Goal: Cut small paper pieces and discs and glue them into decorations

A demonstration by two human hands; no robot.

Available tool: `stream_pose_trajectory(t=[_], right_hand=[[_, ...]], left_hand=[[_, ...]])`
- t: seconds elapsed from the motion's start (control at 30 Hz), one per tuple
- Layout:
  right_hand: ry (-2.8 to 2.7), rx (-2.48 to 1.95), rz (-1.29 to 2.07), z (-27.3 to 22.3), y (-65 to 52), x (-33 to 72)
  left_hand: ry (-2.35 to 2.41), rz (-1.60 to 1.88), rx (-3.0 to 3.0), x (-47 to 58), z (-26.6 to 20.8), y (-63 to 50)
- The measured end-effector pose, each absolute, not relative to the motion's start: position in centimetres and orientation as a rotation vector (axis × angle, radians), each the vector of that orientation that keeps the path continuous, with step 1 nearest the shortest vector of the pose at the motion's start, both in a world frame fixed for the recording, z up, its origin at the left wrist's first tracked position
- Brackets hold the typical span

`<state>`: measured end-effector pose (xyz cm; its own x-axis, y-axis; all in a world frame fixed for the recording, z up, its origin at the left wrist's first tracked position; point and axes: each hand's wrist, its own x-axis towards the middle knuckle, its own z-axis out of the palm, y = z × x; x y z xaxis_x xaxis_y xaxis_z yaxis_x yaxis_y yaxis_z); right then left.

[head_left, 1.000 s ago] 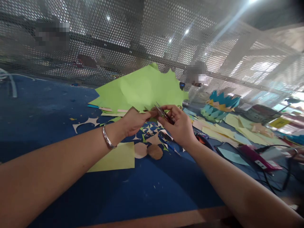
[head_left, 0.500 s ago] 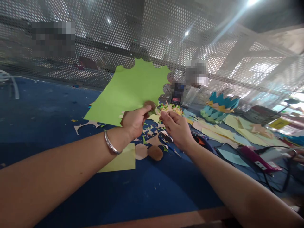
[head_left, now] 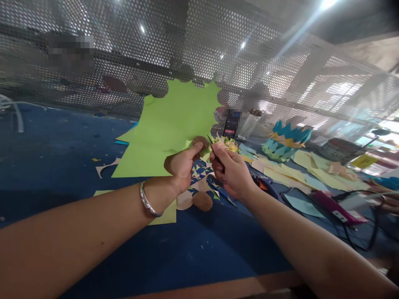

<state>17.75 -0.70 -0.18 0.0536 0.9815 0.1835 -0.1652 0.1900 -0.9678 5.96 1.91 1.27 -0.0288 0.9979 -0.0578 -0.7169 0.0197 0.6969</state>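
Note:
My left hand (head_left: 184, 162), a silver bangle on its wrist, pinches a large light-green paper sheet (head_left: 174, 120) near its lower right side. The sheet is tilted up, with scalloped bites along its top and right edges. A brown paper disc (head_left: 201, 142) lies against the green paper under my left fingertips. My right hand (head_left: 229, 168) is closed round small scissors, whose dark pointed blades (head_left: 210, 140) stick up towards the disc; the handles are hidden in my fingers. Below lie a brown round piece (head_left: 203, 201), a pale round piece (head_left: 185, 201) and a yellow sheet (head_left: 165, 214).
Paper scraps (head_left: 199, 172) litter the blue table (head_left: 156, 261) under my hands. At the back stand a phone (head_left: 230, 129) and a glass bottle (head_left: 250, 124). To the right are a blue paper crown (head_left: 288, 141), pastel paper strips (head_left: 286, 174) and a magenta power strip (head_left: 338, 207) with cables.
The green sheet has shifted slightly left and turned, its lower edge dropping. Dark scissor blades now show above my right fingers. My left hand has moved slightly right and down.

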Motion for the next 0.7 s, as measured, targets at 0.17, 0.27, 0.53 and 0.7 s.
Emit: stream_pose_trajectory(t=[0.17,0.27,0.53,0.7], right_hand=[[-1.118,-0.956,1.126,-0.2,-0.9,17.8],[-1.104,-0.933,1.128,-0.2,-1.0,17.8],[-1.106,-0.956,1.107,0.1,-1.2,17.6],[-1.128,-0.951,1.093,0.3,-1.2,17.8]], left_hand=[[0.641,1.438,0.553,6.0,1.6,1.1],[0.643,1.434,0.549,5.9,1.6,1.0],[0.635,1.411,0.557,5.9,2.0,0.6],[0.747,1.488,0.687,5.7,1.2,1.3]])
